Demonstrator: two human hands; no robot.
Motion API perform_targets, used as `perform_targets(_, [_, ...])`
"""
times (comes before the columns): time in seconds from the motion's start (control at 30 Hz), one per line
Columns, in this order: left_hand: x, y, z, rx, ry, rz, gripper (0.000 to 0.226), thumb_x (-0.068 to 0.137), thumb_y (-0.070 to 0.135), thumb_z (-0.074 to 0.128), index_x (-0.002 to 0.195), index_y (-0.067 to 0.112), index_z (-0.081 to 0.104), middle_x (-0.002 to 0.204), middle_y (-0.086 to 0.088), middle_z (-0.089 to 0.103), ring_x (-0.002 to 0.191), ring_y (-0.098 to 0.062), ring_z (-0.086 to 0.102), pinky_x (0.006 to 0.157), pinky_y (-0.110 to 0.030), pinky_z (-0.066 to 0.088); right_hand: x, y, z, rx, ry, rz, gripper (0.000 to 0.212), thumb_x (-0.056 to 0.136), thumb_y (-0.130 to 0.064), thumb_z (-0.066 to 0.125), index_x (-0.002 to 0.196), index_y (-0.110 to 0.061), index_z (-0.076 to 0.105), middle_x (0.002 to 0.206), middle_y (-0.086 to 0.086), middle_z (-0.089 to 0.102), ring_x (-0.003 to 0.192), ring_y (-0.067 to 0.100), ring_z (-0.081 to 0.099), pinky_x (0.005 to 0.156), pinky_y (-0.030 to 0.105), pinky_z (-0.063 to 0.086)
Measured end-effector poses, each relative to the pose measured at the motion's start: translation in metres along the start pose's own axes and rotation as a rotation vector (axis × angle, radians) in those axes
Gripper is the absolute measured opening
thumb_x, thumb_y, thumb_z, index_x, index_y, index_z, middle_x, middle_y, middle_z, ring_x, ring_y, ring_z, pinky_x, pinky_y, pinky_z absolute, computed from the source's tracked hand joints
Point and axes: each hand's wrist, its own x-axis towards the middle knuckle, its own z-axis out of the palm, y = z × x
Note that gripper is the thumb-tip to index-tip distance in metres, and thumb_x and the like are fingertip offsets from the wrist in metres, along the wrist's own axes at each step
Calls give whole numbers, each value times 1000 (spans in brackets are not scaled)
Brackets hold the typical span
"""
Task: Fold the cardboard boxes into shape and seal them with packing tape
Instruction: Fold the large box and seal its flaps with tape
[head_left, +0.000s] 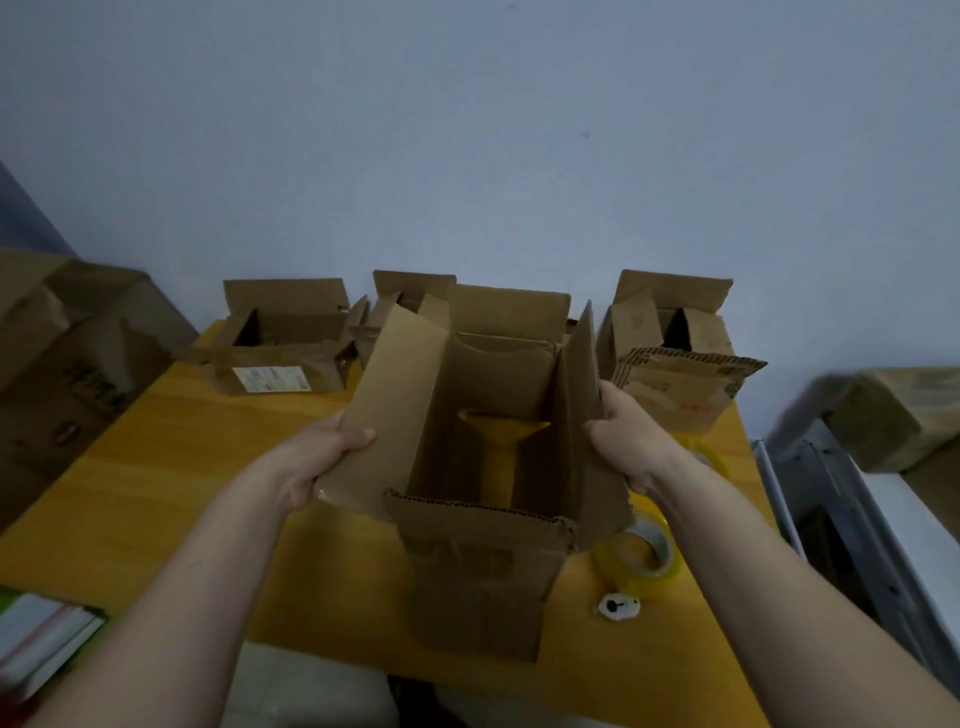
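Cardboard box (488, 499) sits open in front of us at the middle of the desk (171, 457), its bottom flaps parted so the yellow top shows through. Our left hand (317, 457) pinches the left flap, thumb on top; our right hand (621, 431) clamps its fingers (597, 431) on the right flap. Tape roll (641, 558) lies just right of the box

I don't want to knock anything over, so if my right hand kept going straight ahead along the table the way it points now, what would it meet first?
Probably the torn brown cardboard box lying just beyond the right hand; depth is hard to judge.
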Motion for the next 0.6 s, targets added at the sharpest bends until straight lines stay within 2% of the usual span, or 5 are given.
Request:
perform_targets(0.1, [6,-5,6,118,10,-30,37,94,21,57,131,24,50,116,-10,63,109,-31,57,99,-49,44,9,7,9,-25,3,31,59,90,10,40,143,-15,31,129,15,50,118,36,51,97,54,47])
perform_targets(0.23, [12,-17,24,191,28,-46,42,96,23,55,137,23,45,115,-7,61,103,-25,57,79,-37,49,15,25,15,-37,2,88,63,89,10,42,146,-14,27,138,15,44,127,35,44,103,53,43])
perform_targets(0.4, [23,-20,41,183,91,-14,41,97,20,55,136,15,46,110,-6,62,91,-19,60,66,-29,48,24,34,14,-29,36,94,70,90,9,42,150,-17,18,144,14,40,132,33,39,106,51,40])
perform_targets(0.6, [34,-27,33,287,160,29,40,94,20,59,133,16,48,125,-10,60,106,-27,58,84,-39,49,27,41,15,-50,6,102,74,90,8,42,151,-19,11,148,15,35,136,34,35,108,52,38])
